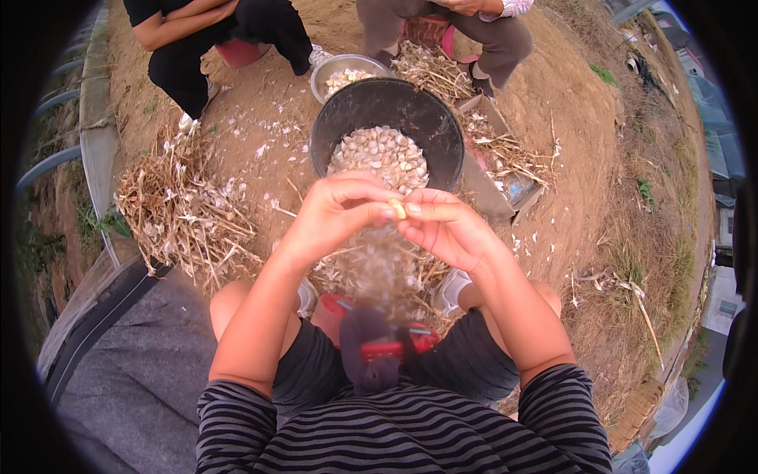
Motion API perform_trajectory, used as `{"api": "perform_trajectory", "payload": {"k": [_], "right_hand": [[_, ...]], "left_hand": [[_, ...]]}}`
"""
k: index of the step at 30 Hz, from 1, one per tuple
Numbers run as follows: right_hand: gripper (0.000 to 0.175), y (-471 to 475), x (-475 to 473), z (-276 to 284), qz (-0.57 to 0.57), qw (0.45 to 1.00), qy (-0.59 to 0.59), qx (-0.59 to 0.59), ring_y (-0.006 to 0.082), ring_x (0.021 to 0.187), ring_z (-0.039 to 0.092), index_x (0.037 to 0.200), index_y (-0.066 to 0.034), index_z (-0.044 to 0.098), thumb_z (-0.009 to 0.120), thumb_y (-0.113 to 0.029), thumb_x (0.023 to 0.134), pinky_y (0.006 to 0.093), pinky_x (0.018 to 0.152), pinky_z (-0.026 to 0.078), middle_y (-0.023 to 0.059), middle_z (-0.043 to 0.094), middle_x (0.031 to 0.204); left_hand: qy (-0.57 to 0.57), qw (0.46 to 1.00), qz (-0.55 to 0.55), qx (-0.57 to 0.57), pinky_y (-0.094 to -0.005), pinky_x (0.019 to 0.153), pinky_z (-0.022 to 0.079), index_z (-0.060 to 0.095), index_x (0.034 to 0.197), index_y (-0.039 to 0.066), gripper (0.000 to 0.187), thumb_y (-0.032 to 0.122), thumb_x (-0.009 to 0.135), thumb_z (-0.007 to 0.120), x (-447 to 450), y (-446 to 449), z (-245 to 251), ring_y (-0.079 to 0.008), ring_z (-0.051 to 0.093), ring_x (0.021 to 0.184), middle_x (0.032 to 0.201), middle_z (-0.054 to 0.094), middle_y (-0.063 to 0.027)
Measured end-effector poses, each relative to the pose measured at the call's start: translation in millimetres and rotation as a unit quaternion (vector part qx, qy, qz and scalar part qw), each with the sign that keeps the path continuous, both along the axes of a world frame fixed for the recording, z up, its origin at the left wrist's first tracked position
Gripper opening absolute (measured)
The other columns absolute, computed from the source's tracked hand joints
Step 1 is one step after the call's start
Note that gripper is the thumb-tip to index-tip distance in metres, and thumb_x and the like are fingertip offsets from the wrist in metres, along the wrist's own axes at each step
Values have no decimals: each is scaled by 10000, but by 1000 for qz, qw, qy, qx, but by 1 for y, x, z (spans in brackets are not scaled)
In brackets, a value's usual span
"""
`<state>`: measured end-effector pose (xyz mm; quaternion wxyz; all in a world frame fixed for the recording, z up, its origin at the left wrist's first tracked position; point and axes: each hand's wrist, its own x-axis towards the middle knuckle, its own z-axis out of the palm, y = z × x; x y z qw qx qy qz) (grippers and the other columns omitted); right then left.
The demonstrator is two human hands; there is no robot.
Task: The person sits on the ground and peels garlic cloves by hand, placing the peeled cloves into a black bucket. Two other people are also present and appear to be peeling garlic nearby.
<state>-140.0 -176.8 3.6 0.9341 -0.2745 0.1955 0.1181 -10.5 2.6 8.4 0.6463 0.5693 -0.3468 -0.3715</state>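
Observation:
A pale yellow garlic clove (397, 208) sits between the fingertips of both hands, above the near rim of a black bucket (408, 101). My left hand (349, 204) pinches it with thumb and forefinger. From the other side, the thumb and fingertips of my right hand (444, 222) close on its edge. Inside the bucket lies a heap of garlic cloves (379, 153), most with skin on. Dry stalks and papery skins (379, 260) cover the ground below my hands, partly blurred.
A metal bowl (321, 72) of cloves stands behind the bucket. A cardboard box (488, 192) with dry stalks is at its right. More stalks (183, 207) are piled at the left. Two people sit opposite, one in black trousers (177, 74), one in brown trousers (503, 44).

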Motion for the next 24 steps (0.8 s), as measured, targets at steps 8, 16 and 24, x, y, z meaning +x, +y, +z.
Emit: {"api": "perform_trajectory", "payload": {"k": [8, 16, 24], "right_hand": [[113, 16, 4, 2, -48, 945, -75, -314, 109, 802, 645, 1007, 15, 614, 617, -89, 961, 238, 675, 518, 62, 679, 913], [94, 12, 6, 3, -125, 912, -63, -386, 104, 744, 624, 1003, 11, 604, 596, -74, 965, 247, 659, 515, 54, 658, 864], [219, -11, -7, 8, 150, 724, -78, -669, 135, 890, 651, 1140, 15, 671, 599, -93, 964, 265, 790, 514, 64, 685, 973]], "left_hand": [[130, 989, 54, 34, -274, 774, 577, 679, 1145, -29, 258, -33, 887, 678, -13, -7, -7, -159, 677, 899, 1027, 671, -85], [230, 971, 43, 53, -312, 860, 566, 599, 1240, -34, 340, 7, 910, 671, -8, -4, -8, -204, 689, 988, 1126, 688, -141], [225, 971, 58, 47, -313, 868, 566, 588, 1200, -29, 321, -15, 893, 679, -3, -2, -11, -218, 693, 1001, 1125, 682, -159]]}}
